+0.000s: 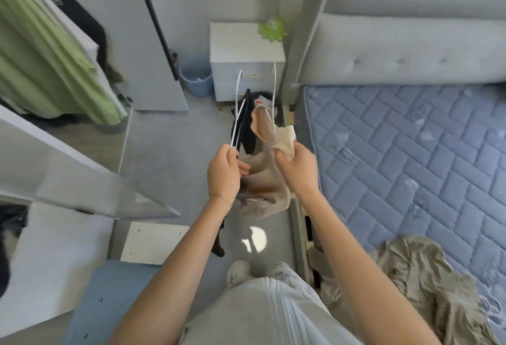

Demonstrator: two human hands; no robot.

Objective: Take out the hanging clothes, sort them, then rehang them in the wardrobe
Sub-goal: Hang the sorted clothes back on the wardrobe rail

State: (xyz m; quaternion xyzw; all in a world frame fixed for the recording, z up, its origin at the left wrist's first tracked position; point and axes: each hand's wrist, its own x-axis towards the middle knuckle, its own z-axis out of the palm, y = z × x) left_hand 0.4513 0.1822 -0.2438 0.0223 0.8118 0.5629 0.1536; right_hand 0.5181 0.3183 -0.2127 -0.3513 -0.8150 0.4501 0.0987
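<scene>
My left hand (224, 172) grips the lower ends of white hangers (237, 109), with a black garment (247, 123) draped beside them. My right hand (297, 169) clutches the bunched shoulder of a beige garment (262, 180), and another white hanger (273, 98) rises through it. The beige cloth droops between both hands toward the floor. At the far left, green clothing (46, 52) and dark clothing (74, 13) hang in the open wardrobe. A crumpled khaki garment (419, 284) lies on the mattress at lower right.
A blue quilted mattress (410, 153) fills the right side, with a grey padded headboard (405, 52) behind. A grey nightstand (246, 60) and a blue bin (197, 79) stand ahead. A mirrored wardrobe door (71, 177) juts out at left. A blue box (109, 301) sits near my legs.
</scene>
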